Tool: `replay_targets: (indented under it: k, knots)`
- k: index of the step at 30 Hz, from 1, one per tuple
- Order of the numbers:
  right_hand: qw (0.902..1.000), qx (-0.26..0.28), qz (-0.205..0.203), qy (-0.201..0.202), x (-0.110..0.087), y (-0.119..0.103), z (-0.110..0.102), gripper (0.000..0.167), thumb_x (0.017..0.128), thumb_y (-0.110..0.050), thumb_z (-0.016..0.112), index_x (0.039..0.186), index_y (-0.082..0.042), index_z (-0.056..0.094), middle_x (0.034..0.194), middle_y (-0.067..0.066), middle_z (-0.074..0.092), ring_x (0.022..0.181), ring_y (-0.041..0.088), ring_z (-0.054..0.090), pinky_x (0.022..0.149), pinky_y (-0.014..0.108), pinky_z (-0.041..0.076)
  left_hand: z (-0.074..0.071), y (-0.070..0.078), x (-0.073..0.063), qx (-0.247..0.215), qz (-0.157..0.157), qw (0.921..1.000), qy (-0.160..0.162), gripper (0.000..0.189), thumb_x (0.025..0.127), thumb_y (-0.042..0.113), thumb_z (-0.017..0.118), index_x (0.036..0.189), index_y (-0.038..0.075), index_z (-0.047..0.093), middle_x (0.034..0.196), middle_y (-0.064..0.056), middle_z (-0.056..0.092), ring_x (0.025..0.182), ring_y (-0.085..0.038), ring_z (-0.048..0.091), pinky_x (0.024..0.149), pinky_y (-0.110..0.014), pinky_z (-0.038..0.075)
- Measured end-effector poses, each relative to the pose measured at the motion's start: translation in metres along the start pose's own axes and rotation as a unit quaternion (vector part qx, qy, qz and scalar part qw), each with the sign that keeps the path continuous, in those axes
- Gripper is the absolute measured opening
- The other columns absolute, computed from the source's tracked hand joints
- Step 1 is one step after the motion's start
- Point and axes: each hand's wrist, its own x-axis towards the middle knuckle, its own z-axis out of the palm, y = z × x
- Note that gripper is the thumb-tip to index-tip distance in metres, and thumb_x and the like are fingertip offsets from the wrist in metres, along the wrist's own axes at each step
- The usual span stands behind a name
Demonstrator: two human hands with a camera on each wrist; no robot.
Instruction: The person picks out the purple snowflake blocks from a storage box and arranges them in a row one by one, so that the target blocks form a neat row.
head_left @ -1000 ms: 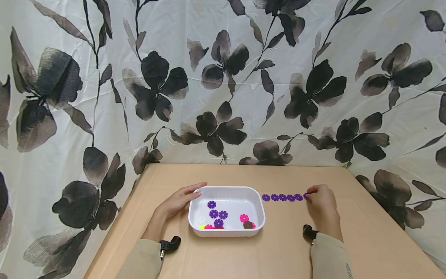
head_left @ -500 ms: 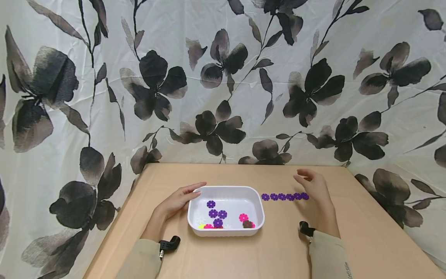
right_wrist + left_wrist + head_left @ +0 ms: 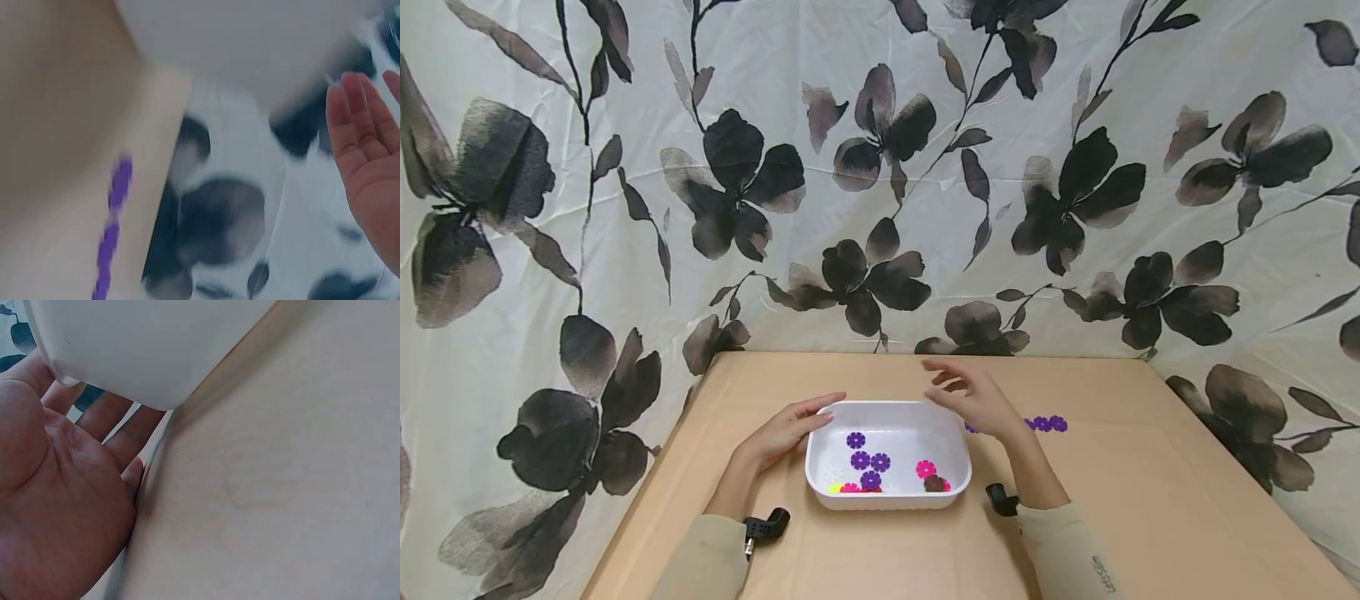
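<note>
A white plastic tray point(image 3: 887, 502) stands on the table, holding several purple flower-shaped pieces point(image 3: 860, 460), pink ones point(image 3: 925, 469), a brown one point(image 3: 934, 483) and a bit of yellow point(image 3: 835, 488). My left hand point(image 3: 786, 432) holds the tray's far left corner, thumb over the rim; in the left wrist view its fingers pass behind the tray wall point(image 3: 137, 350). Above the tray's far right corner is my right hand point(image 3: 977, 400), fingers loosely extended and holding nothing. Its forearm partly hides a row of purple flower pieces point(image 3: 1042, 424) to the right of the tray.
The light wooden table point(image 3: 1150, 500) ends at a back edge just beyond the row. Behind it hangs a white cloth point(image 3: 970, 300) with dark flowers. Black wrist cameras point(image 3: 766, 527) sit on both forearms.
My right hand has let go of the last purple flower piece at the row's right end, lifted, and moved left to the tray. The left hand and tray stay put.
</note>
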Motion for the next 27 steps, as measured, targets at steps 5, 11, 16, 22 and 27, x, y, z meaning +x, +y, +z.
replay_targets:
  k: [5,11,16,22,27]
  knots:
    - [0.9924,-0.026,-0.008,-0.120,0.006,-0.003,0.039,0.044,0.095,-0.019,0.077,0.138,-0.012,0.067,0.134,0.011,0.069,0.114,0.036,0.067,0.098,0.052,0.058,0.001,-0.001,0.002,0.005,0.003,1.0000,0.003,0.051,0.107,0.027,0.060,0.156,0.023,0.050,0.166,-0.001,0.042,0.157,-0.025,0.031,0.127,-0.046,0.030]
    - [0.9712,-0.105,0.015,-0.213,0.004,0.000,0.068,0.042,0.096,-0.020,0.076,0.137,-0.014,0.068,0.131,0.004,0.071,0.114,0.023,0.067,0.100,0.047,0.058,0.001,-0.001,0.003,0.009,-0.001,0.9999,0.006,0.057,0.103,0.036,0.065,0.156,0.022,0.050,0.164,0.001,0.044,0.155,-0.025,0.034,0.127,-0.046,0.031]
    - [0.9473,-0.137,0.003,-0.290,0.001,0.001,0.076,0.041,0.096,-0.014,0.074,0.137,-0.018,0.069,0.131,-0.003,0.071,0.112,0.015,0.064,0.102,0.034,0.054,0.000,-0.001,0.004,0.008,-0.001,1.0000,0.005,0.056,0.103,0.037,0.065,0.156,0.024,0.051,0.164,0.001,0.045,0.154,-0.024,0.036,0.123,-0.039,0.038]
    - [0.9355,-0.170,-0.027,-0.309,0.000,-0.001,0.083,0.034,0.094,-0.006,0.073,0.126,-0.017,0.076,0.124,-0.004,0.070,0.105,0.014,0.060,0.097,0.026,0.051,0.001,0.000,0.002,0.006,-0.004,0.9999,0.009,0.055,0.103,0.036,0.065,0.155,0.025,0.052,0.165,0.002,0.043,0.157,-0.024,0.031,0.126,-0.044,0.031]
    - [0.9350,-0.195,-0.014,-0.296,0.000,-0.003,0.084,0.027,0.091,-0.008,0.079,0.115,-0.020,0.078,0.108,-0.005,0.068,0.096,0.009,0.058,0.090,0.023,0.051,0.002,0.001,0.001,0.000,-0.008,0.9999,0.011,0.056,0.103,0.035,0.065,0.156,0.024,0.051,0.165,0.001,0.042,0.156,-0.025,0.032,0.127,-0.046,0.031]
